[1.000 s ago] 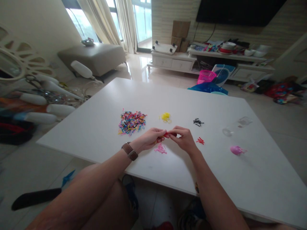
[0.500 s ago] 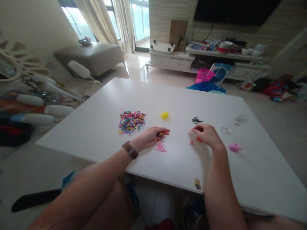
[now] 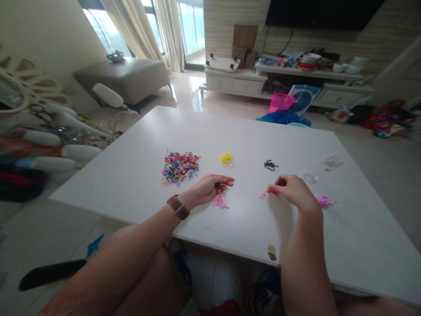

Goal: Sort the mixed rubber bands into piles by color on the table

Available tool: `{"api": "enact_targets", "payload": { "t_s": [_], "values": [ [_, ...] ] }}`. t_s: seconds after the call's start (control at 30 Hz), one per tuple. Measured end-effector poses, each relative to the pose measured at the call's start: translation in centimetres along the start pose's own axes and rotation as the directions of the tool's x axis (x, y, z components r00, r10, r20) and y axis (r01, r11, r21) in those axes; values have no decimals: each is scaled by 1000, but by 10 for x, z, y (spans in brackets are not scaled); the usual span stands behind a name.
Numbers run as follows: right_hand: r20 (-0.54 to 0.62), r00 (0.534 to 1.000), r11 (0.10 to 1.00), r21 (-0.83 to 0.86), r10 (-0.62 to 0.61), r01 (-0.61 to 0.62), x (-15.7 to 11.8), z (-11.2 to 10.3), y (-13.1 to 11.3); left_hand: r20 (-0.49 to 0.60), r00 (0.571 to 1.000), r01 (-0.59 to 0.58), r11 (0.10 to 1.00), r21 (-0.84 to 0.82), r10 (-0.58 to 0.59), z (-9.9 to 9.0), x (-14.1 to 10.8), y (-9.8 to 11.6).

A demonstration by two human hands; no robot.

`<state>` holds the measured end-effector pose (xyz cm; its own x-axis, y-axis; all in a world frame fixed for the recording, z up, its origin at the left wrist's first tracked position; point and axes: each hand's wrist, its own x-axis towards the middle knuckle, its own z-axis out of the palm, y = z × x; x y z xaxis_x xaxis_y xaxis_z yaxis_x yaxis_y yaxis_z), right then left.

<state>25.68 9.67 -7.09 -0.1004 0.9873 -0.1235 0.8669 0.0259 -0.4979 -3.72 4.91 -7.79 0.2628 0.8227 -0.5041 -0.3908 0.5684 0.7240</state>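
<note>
Thin, glossy loops, the mixed bands, lie in the half-curled left hand, gripped loosely above the table. The right hand has thumb and fingers drawn together at the small heap of red bands; whether it grips one I cannot tell. A loose red loop lies just beside. Pink bands, yellow bands, black bands and a tangled multicoloured pile sit apart on the smooth white table. Beyond are shiny floor tiles and a padded bench. The right wrist partly hides a pink object, near clear plastic pieces.
</note>
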Motion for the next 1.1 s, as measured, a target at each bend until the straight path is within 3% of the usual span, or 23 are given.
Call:
{"api": "enact_targets", "payload": {
  "t_s": [0.13,0.27,0.4,0.53,0.8,1.1],
  "values": [
    [34,977,959,197,-212,202,-3,6,-24,21,1000,3,1000,6,-3,0,1,-1],
    [10,918,829,432,-397,354,-8,26,-55,66,998,-5,1000,23,4,2,0,-4],
    [88,838,742,522,-538,422,-12,43,-72,134,991,-12,999,50,5,5,-2,-6],
    [133,783,685,587,-608,432,-11,49,-72,216,976,-2,997,75,-15,4,-4,-5],
    [120,802,682,608,-585,407,-9,52,-71,332,943,10,997,74,-34,-3,-4,-5],
    [152,833,593,769,-532,238,-9,63,-74,349,934,50,997,66,-70,-2,-11,2]
  ]
}}
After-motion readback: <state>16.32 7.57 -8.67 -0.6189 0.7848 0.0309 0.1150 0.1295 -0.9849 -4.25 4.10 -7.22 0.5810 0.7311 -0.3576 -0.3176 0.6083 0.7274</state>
